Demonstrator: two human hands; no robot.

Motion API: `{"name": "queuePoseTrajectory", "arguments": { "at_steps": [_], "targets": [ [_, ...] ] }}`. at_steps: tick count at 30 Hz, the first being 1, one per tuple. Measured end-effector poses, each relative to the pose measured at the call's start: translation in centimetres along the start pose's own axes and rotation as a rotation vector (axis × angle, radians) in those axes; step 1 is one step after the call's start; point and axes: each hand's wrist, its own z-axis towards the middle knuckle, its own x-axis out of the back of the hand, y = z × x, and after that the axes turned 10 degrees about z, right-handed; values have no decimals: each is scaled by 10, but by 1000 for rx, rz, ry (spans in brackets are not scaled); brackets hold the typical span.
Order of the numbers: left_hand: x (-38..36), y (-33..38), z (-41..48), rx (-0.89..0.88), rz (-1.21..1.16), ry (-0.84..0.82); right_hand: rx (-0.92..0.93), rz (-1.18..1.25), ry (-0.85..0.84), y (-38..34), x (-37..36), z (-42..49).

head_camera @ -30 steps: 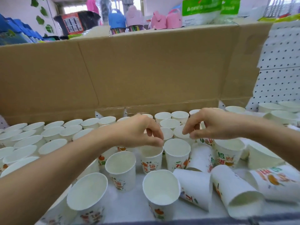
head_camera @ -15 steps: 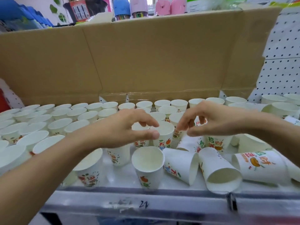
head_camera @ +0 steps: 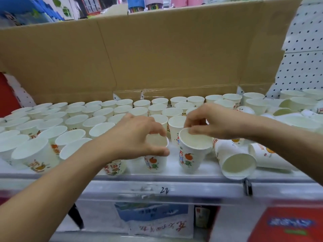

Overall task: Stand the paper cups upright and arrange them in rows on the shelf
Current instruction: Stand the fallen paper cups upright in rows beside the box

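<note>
I've got both hands on cups just behind the front rail (head_camera: pixel 201 187). Left hand (head_camera: pixel 138 138): thumb and fingers curl round the rim of the left cup (head_camera: pixel 154 162), which is upright. Right hand (head_camera: pixel 216 122): fingertips pinch the far rim of the right cup (head_camera: pixel 191 158), slightly tilted. I'd seat both flat with a light pinch and square them to the rail. Tipped cup (head_camera: pixel 236 163) at the rail is likely next.

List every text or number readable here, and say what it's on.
"22": handwritten on the shelf's front rail.
Red and green Chinese characters printed on the paper cups: too blurred to read surely.
Red handwriting on the paper sign below the shelf: blurred, unreadable.
Blue label on the red package: blurred, unreadable.
</note>
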Motion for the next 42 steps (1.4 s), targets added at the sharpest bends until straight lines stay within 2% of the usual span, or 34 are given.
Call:
{"name": "queuePoseTrajectory", "arguments": {
  "at_steps": [3,7,9,12,15,18,20,22,26,31,35,38,42],
  "targets": [
    [-2,-4,-3,27,68,17,-58,-65,-42,-14,-9,13],
    [-1,0,-11,-28,-60,117,-85,-158,1,-21,-19,17],
    [-1,8,-14,-104,-149,188,-107,-141,48,-20,-16,9],
    [-2,20,-14,-236,-208,234,-103,6,155,-20,1,-20],
    [-6,26,-8,-284,-160,208,-161,69,44,-16,18,-69],
    [-10,29,0,-291,-107,210,-308,-124,-32,-9,10,-103],
    [-11,33,3,-278,-65,223,-368,-324,39,-3,-2,-108],
    [-13,36,4,-256,-42,251,-346,-444,166,2,-8,-104],
    [-17,37,4,-232,10,287,-356,-407,358,-1,0,-96],
    [-13,36,2,-134,12,285,-437,-397,173,-5,17,-81],
    [4,46,7,-55,-214,370,-409,-425,94,2,23,-72],
    [20,56,34,-89,-320,312,-377,-436,41,5,27,-69],
    [28,71,86,-167,-254,-10,-328,-421,-27,13,32,-66]
  ]
}}
